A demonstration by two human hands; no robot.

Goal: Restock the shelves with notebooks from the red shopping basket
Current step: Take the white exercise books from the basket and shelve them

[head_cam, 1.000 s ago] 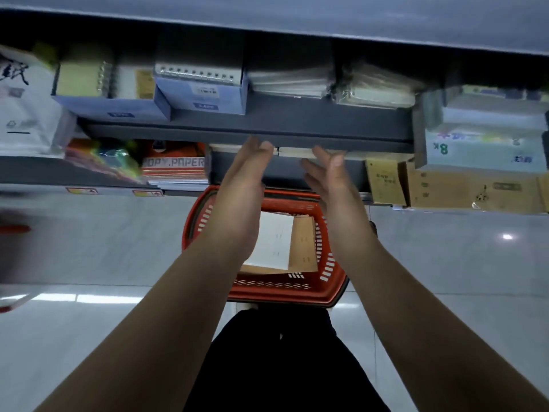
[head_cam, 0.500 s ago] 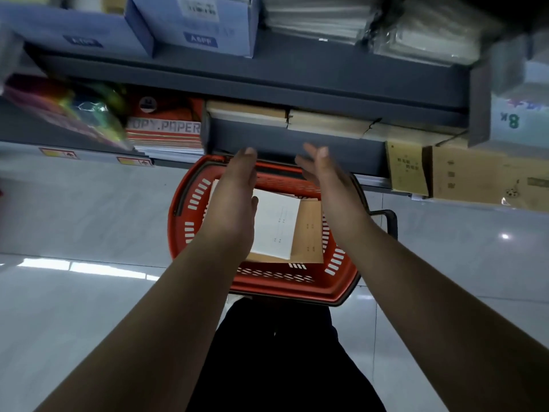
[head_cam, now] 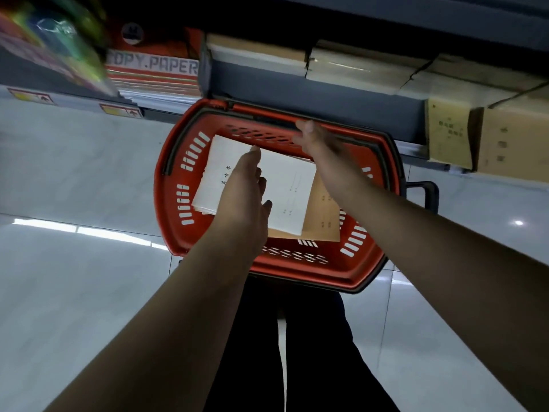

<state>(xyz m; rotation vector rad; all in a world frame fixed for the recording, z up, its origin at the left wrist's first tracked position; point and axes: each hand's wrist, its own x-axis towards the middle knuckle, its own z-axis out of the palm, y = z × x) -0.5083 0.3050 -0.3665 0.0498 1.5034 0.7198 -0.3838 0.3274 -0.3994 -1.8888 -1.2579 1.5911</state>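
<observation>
Looking down: red shopping basket [head_cam: 178, 162] on pale tiled floor [head_cam: 74, 173], hard against the shelf front. Inside, white notebooks [head_cam: 285, 191] lying over brown notebooks [head_cam: 323, 215]. Left hand [head_cam: 246, 197] over the white stack, fingers straight, holding nothing. Right hand [head_cam: 320, 144] over the far rim, fingers extended, blurred. On the shelf [head_cam: 312, 90]: brown notebook stacks [head_cam: 356, 66]; copy paper packs [head_cam: 151, 69] to the left

Left arm: bare forearm stretches forward from 7 o'clock.
Left hand [head_cam: 245, 194]: open grip, fingers straight, close together, holding nothing.
Right arm: bare forearm enters from 4 o'clock.
Right hand [head_cam: 319, 141]: open grip, fingers extended toward 11 o'clock, slightly blurred.
</observation>
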